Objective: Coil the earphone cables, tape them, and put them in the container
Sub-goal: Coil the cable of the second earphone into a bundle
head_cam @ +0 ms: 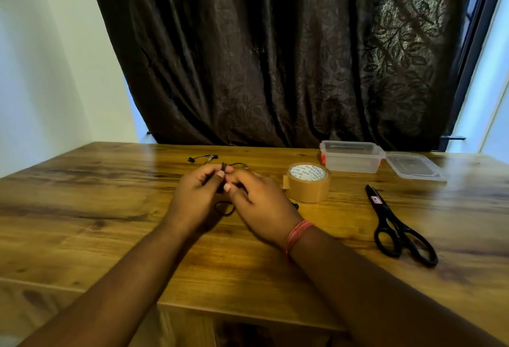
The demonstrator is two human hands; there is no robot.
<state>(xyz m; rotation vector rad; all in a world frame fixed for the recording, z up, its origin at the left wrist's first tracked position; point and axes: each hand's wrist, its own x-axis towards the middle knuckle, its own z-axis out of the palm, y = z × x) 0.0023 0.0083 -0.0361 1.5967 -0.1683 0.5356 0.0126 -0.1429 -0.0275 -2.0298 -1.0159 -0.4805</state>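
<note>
The left hand (pixel 197 195) and the right hand (pixel 257 200) meet over the middle of the wooden table (pixel 82 209), both pinching the black earphone cable (pixel 224 207), a loop of which hangs between them. Just right stands the brown tape roll (pixel 308 182); behind it, the open clear container (pixel 351 157), its lid (pixel 413 166) beside it. Black scissors (pixel 399 225) lie farther right.

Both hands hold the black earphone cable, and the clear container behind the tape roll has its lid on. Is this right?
Not quite. The head view shows the container open; its lid lies on the table to its right. Both hands, left and right, do hold the earphone cable.
</note>
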